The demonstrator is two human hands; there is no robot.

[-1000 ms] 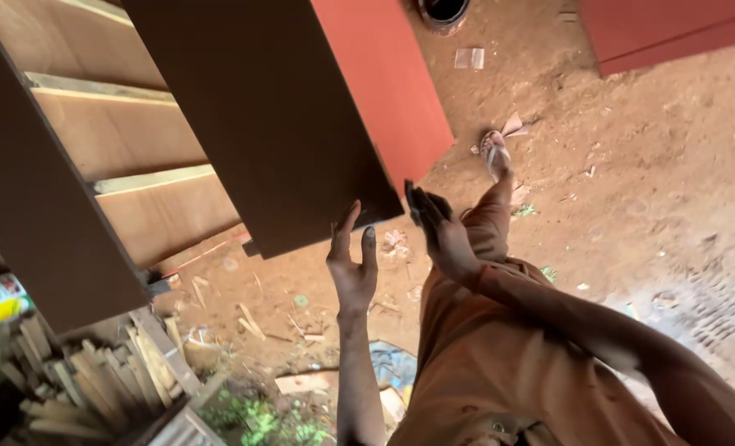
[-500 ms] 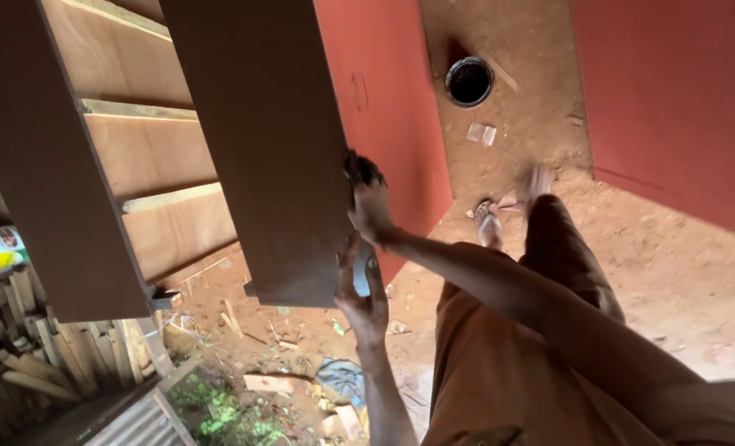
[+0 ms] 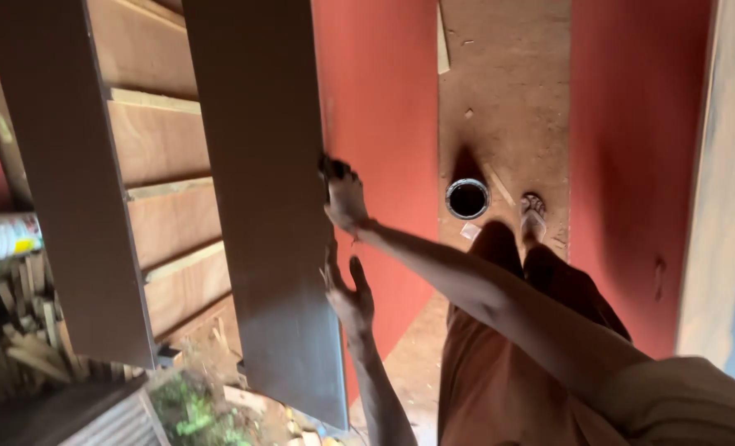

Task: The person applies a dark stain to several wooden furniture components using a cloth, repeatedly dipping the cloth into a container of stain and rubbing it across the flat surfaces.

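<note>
Since the earlier frame your view swung right, so the round tin of dark liquid (image 3: 467, 198) sat mid-floor and a red panel (image 3: 636, 165) filled the right side. Nearest, your left hand (image 3: 349, 296) pressed the right edge of the tall grey-brown flat board (image 3: 268, 198), fingers spread apart, thumb out, palm against the edge. Just above, your right hand (image 3: 342, 194) gripped that same edge, fingers curled and clamped around it. The board stood upright, slightly tilted, in front of a plywood shelf frame (image 3: 161, 157). Beyond it another red sheet (image 3: 380, 124) leaned. Your foot (image 3: 533, 216) rested on the dirt beside the tin.
</note>
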